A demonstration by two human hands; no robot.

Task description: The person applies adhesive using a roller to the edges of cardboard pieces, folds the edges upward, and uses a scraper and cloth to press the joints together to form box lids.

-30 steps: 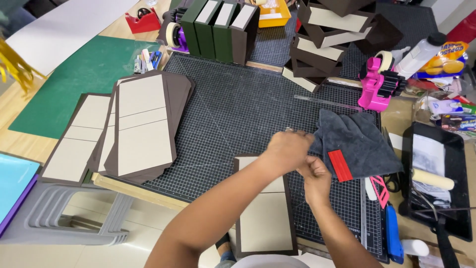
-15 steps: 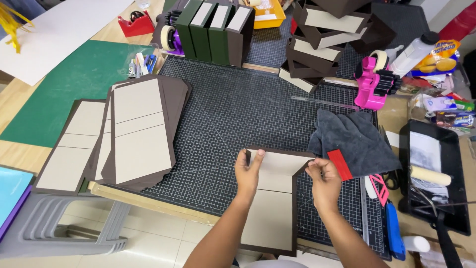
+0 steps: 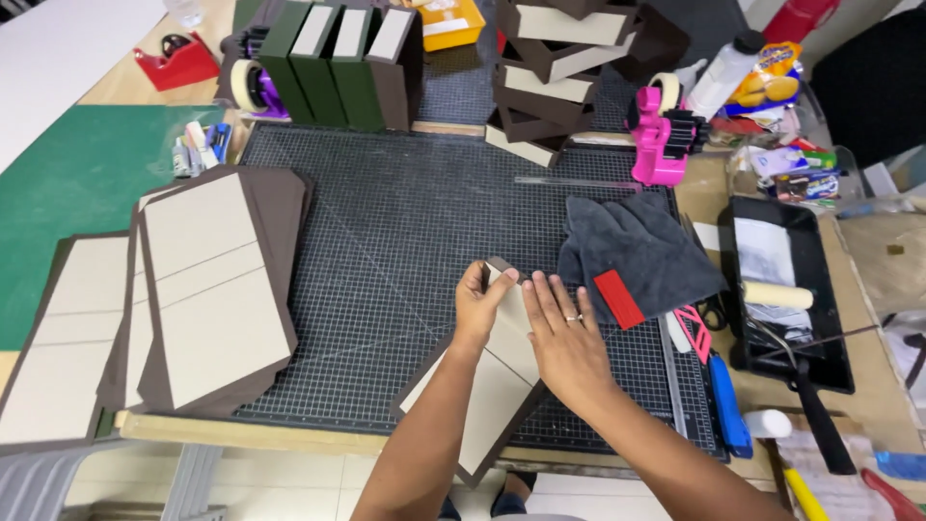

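brown cover sheet with beige boards [image 3: 482, 396] lies tilted on the black grid cutting mat [image 3: 405, 222], near the mat's front edge, its lower corner hanging past that edge. top end of the sheet is folded up at a corner. left hand [image 3: 479, 307] pinches that top corner, thumb and fingers clamped on the brown flap. right hand [image 3: 564, 338] lies flat on the sheet just beside the left, palm down, fingers together and stretched, a ring on one finger, pressing the board, not gripping.

just right of the hands a grey cloth [image 3: 632, 246] sits bunched on the mat with a red scraper [image 3: 618, 299] on it. further right a black paint tray [image 3: 786, 280] holds a small roller [image 3: 776, 294]. pink tape dispenser [image 3: 664, 135] at the mat's far right edge. blue knife [image 3: 730, 405] at the mat's right rim.

left of the hands, well apart, a stack of the same brown sheets with beige boards [image 3: 217, 285] overlaps the mat's left edge. green mat [image 3: 68, 183] further left. finished green and brown boxes [image 3: 333, 58] stand along the far side, red tape dispenser [image 3: 178, 58] top left.
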